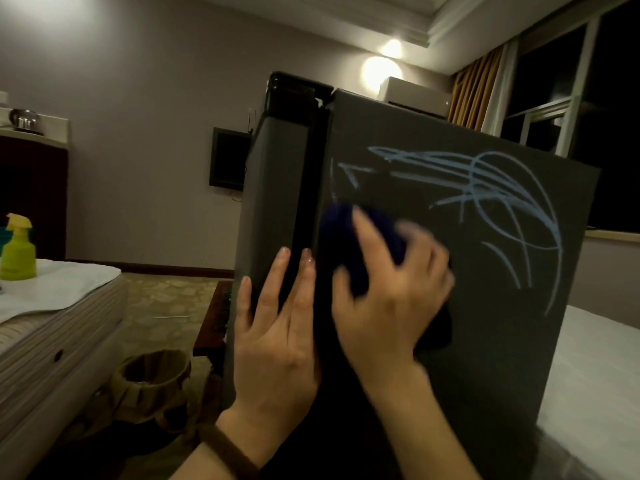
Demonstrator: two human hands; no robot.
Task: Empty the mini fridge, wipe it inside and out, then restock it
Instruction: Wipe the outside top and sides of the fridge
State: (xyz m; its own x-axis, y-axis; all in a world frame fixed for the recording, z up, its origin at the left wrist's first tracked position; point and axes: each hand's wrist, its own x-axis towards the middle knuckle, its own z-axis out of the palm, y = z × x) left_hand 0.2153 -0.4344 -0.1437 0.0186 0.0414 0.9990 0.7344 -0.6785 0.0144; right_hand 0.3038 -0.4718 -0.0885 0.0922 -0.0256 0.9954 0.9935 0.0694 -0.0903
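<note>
- Left hand [277, 327] nearest, fingers straight, flat against mini fridge [450, 271] door edge.
- Right hand [388, 285], blurred, grips dark blue cloth [349, 237] pressed on fridge side, by blue scribbles [485, 202].
- Fridge stands centre on white bed [595, 375].
- Left: green spray bottle [17, 251] on second bed; wicker bin [152, 379] on floor.

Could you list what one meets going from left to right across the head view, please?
Spray bottle on the bed → woven bin on the floor → left hand flat on the mini fridge → right hand gripping the dark blue cloth → blue scribbles → window.
</note>
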